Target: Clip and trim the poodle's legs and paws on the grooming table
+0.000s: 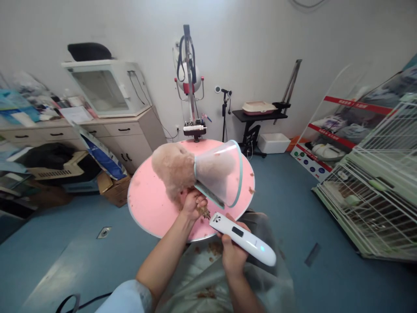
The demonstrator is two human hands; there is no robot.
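Off the five o'clock edge of the pink table [145, 206], the right hand [233, 254] wraps its fingers round white clippers [251, 242]; at six, the left hand's [193, 203] fingers pinch a paw [204, 211]; beyond, the dog [172, 167] is toward eleven, its clear cone [221, 176] toward two

beyond the left hand [194, 203], the dog [174, 168] and clear cone [218, 171] block the way. the pink table [145, 211] is open at its near left.
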